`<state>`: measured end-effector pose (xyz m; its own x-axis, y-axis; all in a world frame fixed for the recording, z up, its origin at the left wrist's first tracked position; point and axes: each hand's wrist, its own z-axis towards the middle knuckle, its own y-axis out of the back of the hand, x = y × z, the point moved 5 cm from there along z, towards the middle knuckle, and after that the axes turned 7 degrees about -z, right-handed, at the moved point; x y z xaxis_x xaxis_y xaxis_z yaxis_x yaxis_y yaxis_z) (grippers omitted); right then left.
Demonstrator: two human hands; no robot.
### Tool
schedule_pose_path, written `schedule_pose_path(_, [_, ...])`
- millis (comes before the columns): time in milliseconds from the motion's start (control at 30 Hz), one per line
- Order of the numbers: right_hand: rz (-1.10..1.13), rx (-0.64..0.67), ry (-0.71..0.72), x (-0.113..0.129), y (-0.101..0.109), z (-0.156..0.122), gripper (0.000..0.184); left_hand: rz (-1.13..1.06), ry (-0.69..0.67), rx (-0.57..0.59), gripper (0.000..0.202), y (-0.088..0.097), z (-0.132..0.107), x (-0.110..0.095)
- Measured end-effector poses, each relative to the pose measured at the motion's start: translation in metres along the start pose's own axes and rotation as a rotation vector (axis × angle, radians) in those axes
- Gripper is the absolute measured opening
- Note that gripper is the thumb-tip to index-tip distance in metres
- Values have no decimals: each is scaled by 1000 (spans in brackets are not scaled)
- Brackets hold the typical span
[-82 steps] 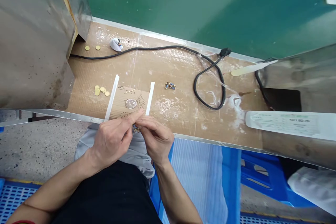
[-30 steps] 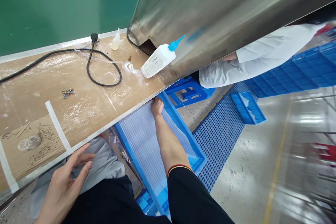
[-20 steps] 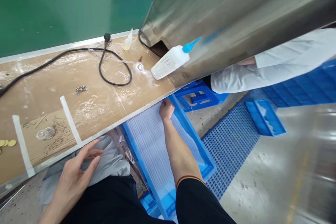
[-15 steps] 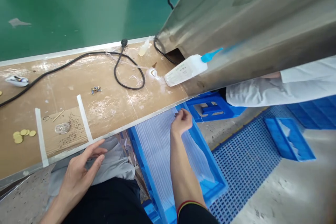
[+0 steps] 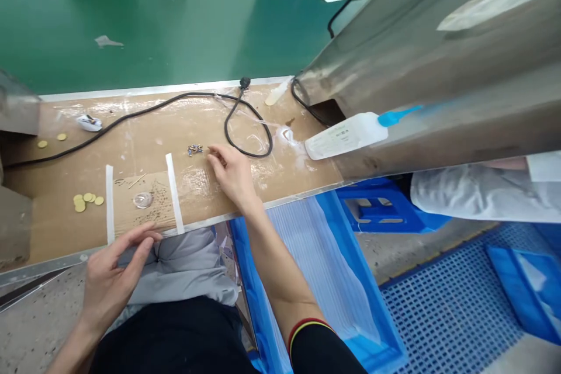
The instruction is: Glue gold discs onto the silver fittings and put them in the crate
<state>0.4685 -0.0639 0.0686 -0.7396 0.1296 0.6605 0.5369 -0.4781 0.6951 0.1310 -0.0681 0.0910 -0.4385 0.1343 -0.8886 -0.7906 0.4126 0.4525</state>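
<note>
Currently: nothing held

Right hand [image 5: 232, 176] is empty, fingers loosely curled, over the worktop [image 5: 280, 169], just beside a small blue-and-gold metal cluster [image 5: 195, 150]. Left hand [image 5: 114, 269] is empty, fingers spread wide, on grey cloth [image 5: 182, 272], below gold discs [image 5: 86, 201].

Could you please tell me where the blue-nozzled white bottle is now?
In the head view, the white squeeze bottle with a blue nozzle lies on the right of the cardboard-topped bench, beside the brushed steel panel, right of the looped black cable.
</note>
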Motion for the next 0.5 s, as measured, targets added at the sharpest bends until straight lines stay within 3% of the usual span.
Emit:
schedule_pose_path(100, [-122,68,69,12,-19,27,29,-11,47,-97,35,22,-2,12])
schedule_pose_path(200, [-206,178,149,22,-28,33,28,-34,107,-193,38,43,-5,26])
schedule_pose_path(367, [-200,235,188,23,-18,6,30,-60,164,-282,41,66,-8,43])
schedule_pose_path(500, [-182,209,108,17,-4,-13,31,-109,161,-282,40,72,-3,48])
